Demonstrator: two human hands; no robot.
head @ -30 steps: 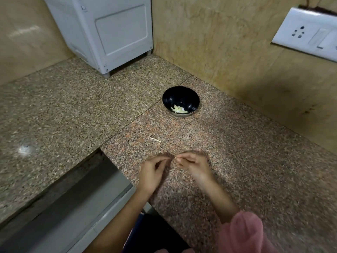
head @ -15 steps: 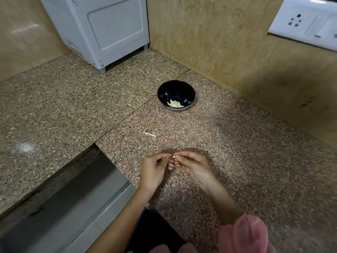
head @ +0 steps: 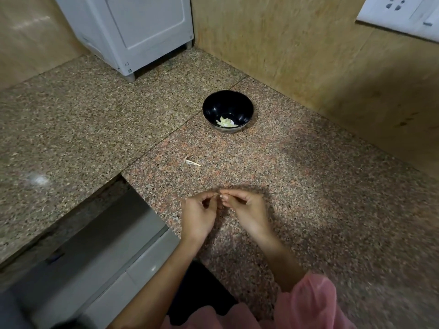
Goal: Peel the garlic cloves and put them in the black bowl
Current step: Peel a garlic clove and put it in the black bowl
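A black bowl stands on the granite counter near the wall corner, with several pale peeled garlic cloves in its bottom. Close to the counter's front, my left hand and my right hand meet fingertip to fingertip. Both pinch a small garlic clove between them; only a sliver of it shows, the rest is hidden by my fingers. The hands are well short of the bowl.
A dry garlic stem scrap lies on the counter between my hands and the bowl. A white appliance stands at the back left. A steel sink drops away left of my hands. A switch plate is on the right wall.
My hands stay together on the clove, fingers shifting slightly. The camera has tilted, so the bowl and counter sit a little differently in view.
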